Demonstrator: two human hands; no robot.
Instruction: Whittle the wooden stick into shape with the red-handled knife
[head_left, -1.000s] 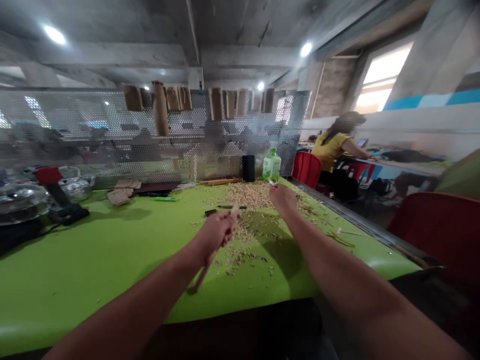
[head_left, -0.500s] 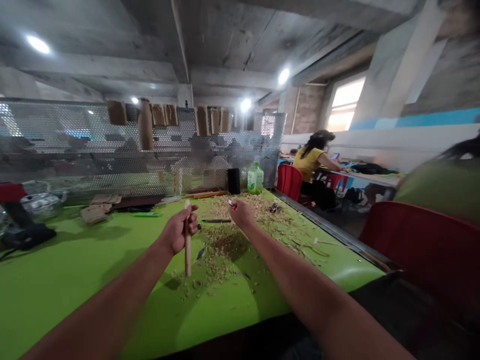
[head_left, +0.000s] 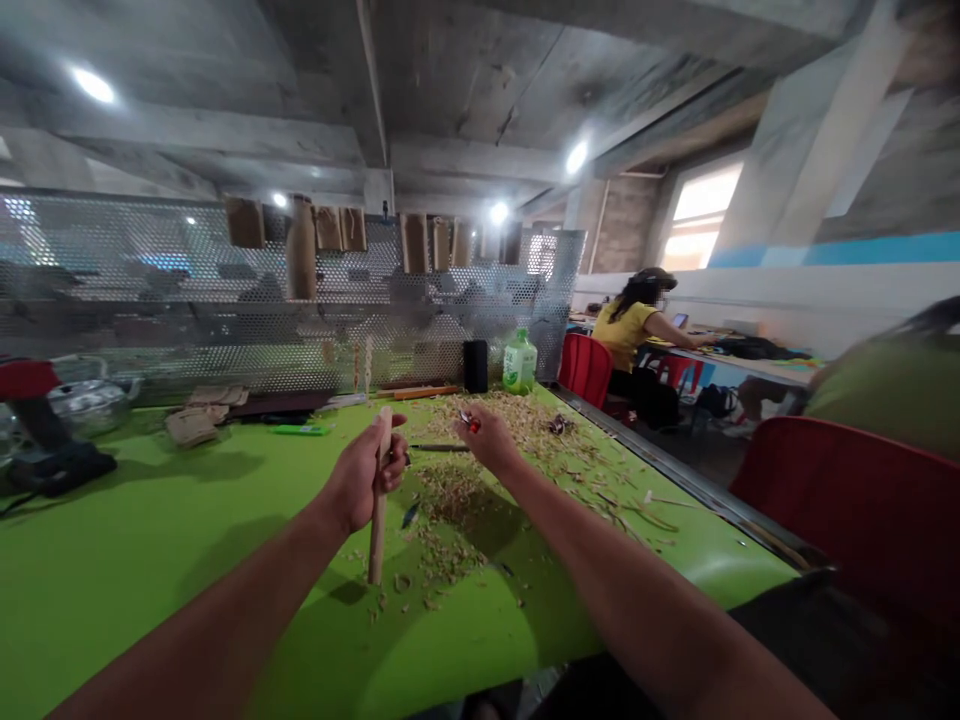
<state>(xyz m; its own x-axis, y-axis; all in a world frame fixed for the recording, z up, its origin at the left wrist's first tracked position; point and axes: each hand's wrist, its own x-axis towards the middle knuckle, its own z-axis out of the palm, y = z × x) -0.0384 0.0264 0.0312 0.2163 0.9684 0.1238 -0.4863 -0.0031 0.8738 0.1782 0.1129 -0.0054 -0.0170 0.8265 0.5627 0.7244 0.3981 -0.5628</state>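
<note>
My left hand [head_left: 367, 468] is wrapped round a pale wooden stick [head_left: 377, 540], which stands nearly upright with its lower end at or just above the green table [head_left: 150, 540]. To the right of it, my right hand [head_left: 487, 438] is closed on a small red tool [head_left: 474, 425] with a metallic tip; most of the tool is hidden in the fingers. Wood shavings [head_left: 454, 490] lie under and around both hands. A thin dark tool [head_left: 439, 447] rests on the table between the hands, and a small dark blade-like piece [head_left: 409, 515] lies nearer.
A green bottle [head_left: 520, 362] and a black box [head_left: 475, 366] stand at the back before a perforated metal screen [head_left: 247, 340]. At the left are a red and black power tool [head_left: 52, 450] and a green cutter [head_left: 300, 430]. A person in yellow [head_left: 626, 325] sits beyond, at the right.
The stick has tilted slightly, its lower end nearer to me. The red tool shows more in my right hand. The whole view has shifted a little.
</note>
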